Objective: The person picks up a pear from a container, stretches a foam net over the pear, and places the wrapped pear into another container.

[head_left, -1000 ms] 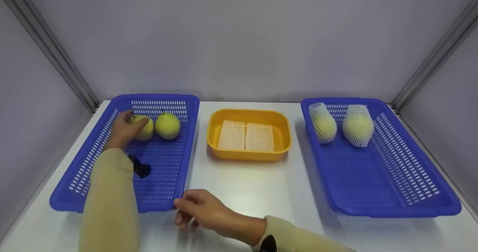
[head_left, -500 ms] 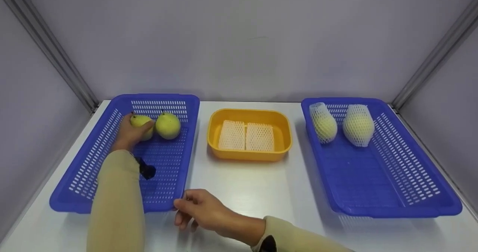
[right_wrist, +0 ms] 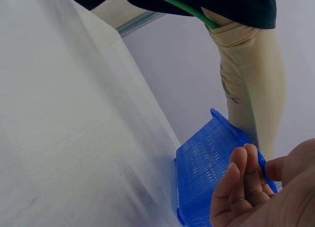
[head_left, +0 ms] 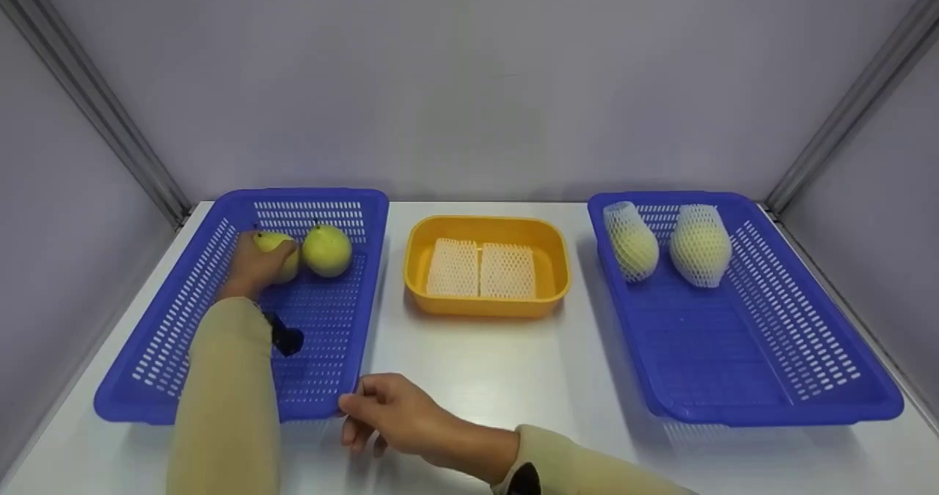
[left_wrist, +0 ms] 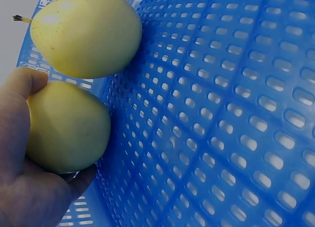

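In the head view my left hand point(head_left: 255, 264) reaches into the left blue basket point(head_left: 323, 363) and grips a yellow-green pear point(head_left: 286, 266). The left wrist view shows the fingers and thumb curled round that pear point(left_wrist: 69, 128), its underside partly hidden. Beside it lies a second pear point(head_left: 327, 251), stem up, untouched by the hand. My right hand point(head_left: 400, 416) pinches the near right corner of the same basket's rim; the right wrist view has thumb and fingers on either side of that blue rim point(right_wrist: 238, 133).
A yellow tub point(head_left: 488, 306) at the middle holds two flat white foam nets point(head_left: 452, 268). On the right stands another blue basket point(head_left: 711, 348) with two pears in foam nets point(head_left: 700, 247) at its far end. Grey walls enclose the white table point(head_left: 506, 363).
My left hand has moved slightly right and its fingers have closed round the left pear. The right hand stays at the basket corner.
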Tool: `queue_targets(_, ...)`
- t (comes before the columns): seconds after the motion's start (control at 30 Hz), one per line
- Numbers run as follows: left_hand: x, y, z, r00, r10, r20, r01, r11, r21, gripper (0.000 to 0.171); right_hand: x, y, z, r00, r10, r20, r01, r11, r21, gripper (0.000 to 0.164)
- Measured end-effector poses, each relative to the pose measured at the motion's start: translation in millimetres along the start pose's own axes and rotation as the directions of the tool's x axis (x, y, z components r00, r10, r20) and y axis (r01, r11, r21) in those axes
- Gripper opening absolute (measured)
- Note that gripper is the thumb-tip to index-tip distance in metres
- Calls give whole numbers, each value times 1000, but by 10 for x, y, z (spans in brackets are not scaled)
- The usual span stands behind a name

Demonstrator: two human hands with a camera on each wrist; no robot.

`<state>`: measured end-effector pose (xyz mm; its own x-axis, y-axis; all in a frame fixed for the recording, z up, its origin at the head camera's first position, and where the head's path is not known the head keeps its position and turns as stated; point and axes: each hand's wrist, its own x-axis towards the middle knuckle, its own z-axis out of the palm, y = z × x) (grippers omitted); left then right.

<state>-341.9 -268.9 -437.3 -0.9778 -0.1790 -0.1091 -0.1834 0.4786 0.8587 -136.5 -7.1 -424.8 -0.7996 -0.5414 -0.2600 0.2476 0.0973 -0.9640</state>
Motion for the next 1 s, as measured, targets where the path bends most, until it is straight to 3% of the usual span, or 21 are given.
queue_targets(0.43, -85, 126, -140, 996, -82, 23, 81, 996, 26, 85, 2, -14, 3, 1000, 24, 8, -24, 1000, -9, 23)
queue_targets(0.73, -132, 365, -304, 998, -42, 36, 41, 999, 31, 88, 19, -23, -66, 998, 52, 29, -52, 999, -18, 26)
queue_targets(1.0, -187, 481, -391, 1000, 12, -1, -12, 1000, 29, 84, -15, -71, -170, 997, 72, 23, -70, 996, -62, 28)
